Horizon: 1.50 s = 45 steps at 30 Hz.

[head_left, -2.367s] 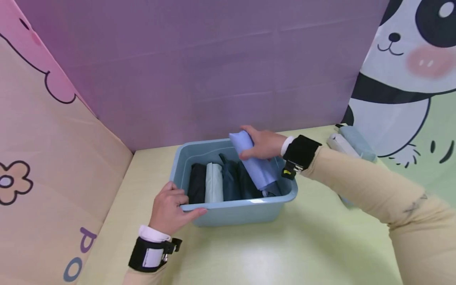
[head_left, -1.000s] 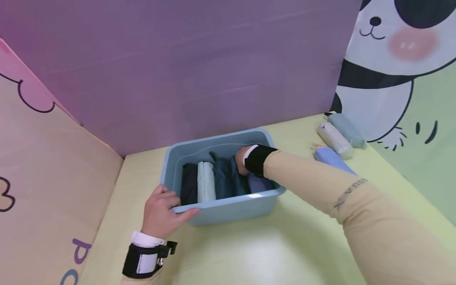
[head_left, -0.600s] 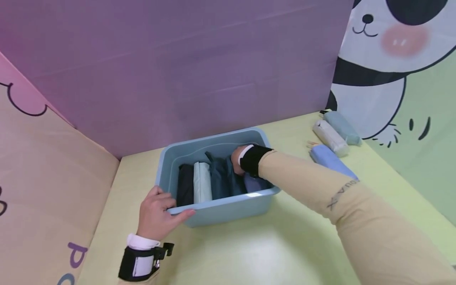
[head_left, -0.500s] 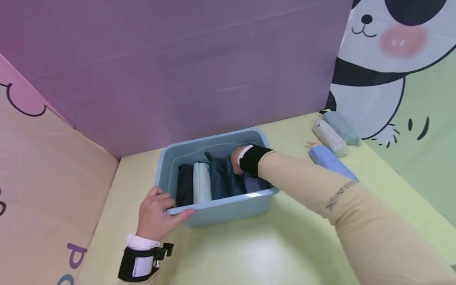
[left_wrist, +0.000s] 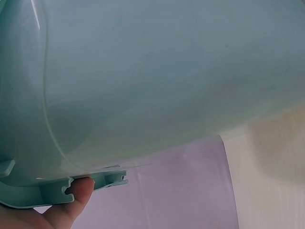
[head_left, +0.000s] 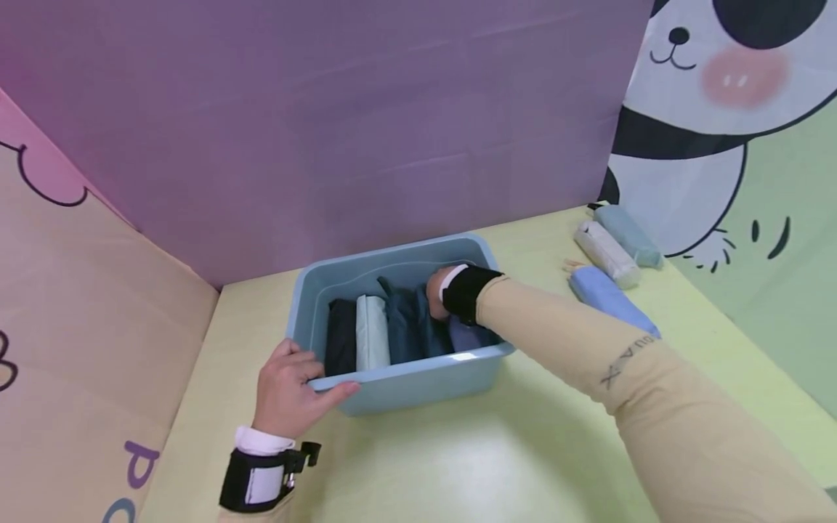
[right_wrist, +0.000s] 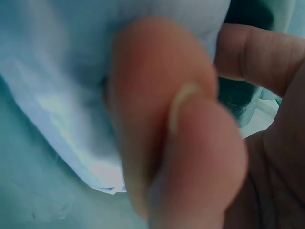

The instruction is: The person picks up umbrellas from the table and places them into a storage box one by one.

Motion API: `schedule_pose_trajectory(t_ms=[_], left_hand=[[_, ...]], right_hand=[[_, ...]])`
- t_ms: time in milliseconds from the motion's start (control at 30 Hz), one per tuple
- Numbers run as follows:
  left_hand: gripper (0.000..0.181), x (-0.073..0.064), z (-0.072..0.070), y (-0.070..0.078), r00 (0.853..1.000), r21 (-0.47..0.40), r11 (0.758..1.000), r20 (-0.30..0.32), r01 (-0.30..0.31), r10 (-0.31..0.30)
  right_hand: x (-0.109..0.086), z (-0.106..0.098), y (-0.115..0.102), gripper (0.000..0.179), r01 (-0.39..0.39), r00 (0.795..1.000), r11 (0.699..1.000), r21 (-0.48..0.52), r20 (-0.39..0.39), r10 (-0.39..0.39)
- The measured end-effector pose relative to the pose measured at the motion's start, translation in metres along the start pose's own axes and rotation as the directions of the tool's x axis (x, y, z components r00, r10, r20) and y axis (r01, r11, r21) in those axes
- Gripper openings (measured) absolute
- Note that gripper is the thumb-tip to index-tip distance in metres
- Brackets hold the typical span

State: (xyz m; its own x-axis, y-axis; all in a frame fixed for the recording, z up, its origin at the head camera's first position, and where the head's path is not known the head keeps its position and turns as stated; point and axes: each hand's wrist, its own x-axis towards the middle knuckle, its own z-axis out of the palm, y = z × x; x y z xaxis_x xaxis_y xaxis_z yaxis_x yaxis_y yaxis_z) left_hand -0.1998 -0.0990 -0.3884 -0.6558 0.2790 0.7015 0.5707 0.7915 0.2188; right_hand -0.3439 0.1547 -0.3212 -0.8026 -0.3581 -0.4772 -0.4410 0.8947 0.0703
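A light blue plastic tub (head_left: pixel 418 392) stands on the table, packed with a row of what look like folded umbrellas. From the left they are a black one (head_left: pixel 341 338), a pale blue-grey one (head_left: pixel 373 333), dark blue-green ones (head_left: pixel 405 330) and a purple-blue one (head_left: pixel 467 337). My left hand (head_left: pixel 288 388) grips the tub's near left corner, thumb outside the rim. Inside the tub my right hand (head_left: pixel 439 292) reaches down by the purple-blue umbrella. Its bent fingers (right_wrist: pixel 162 86) appear beside pale bluish fabric (right_wrist: pixel 57 90); whether they grip it is hidden.
On the table (head_left: pixel 418 472) to the right lie a grey-green umbrella (head_left: pixel 628 236), a whitish one (head_left: pixel 607 254) and a blue one (head_left: pixel 611 298), partly behind the right sleeve. A purple backdrop (head_left: pixel 366 145) rises behind the tub.
My right hand has lowered the purple-blue umbrella from above the tub into its right end. In the last second the hands have barely moved. My left hand keeps its grip on the rim.
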Motion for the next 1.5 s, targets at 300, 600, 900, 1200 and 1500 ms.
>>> schedule_pose_trajectory(t_ms=[300,600,900,1200,1500], left_hand=[[0.064,-0.004,0.001,0.0,0.999,0.005,0.999,-0.025,-0.042,0.042],[0.066,-0.003,0.004,0.001,0.997,0.021,0.998,-0.051,-0.051,0.052],[0.066,0.002,0.009,0.005,0.997,0.006,0.999,-0.053,-0.051,0.052],[0.069,0.009,0.014,0.008,0.999,0.006,0.999,-0.03,-0.039,0.039],[0.07,0.008,0.012,0.005,1.0,0.014,1.0,-0.005,-0.019,0.019]], right_hand=[[-0.001,-0.007,0.005,0.014,0.037,0.998,0.997,0.066,0.047,-0.04],[-0.043,-0.048,0.015,0.034,0.136,0.99,0.95,0.282,-0.004,-0.141],[-0.103,-0.072,0.087,0.046,0.271,0.912,0.919,0.285,-0.382,-0.151],[-0.116,-0.012,0.189,0.062,0.095,0.879,0.923,0.374,-0.467,0.099],[-0.088,0.082,0.25,0.076,-0.06,0.888,0.894,0.443,-0.386,0.251]])
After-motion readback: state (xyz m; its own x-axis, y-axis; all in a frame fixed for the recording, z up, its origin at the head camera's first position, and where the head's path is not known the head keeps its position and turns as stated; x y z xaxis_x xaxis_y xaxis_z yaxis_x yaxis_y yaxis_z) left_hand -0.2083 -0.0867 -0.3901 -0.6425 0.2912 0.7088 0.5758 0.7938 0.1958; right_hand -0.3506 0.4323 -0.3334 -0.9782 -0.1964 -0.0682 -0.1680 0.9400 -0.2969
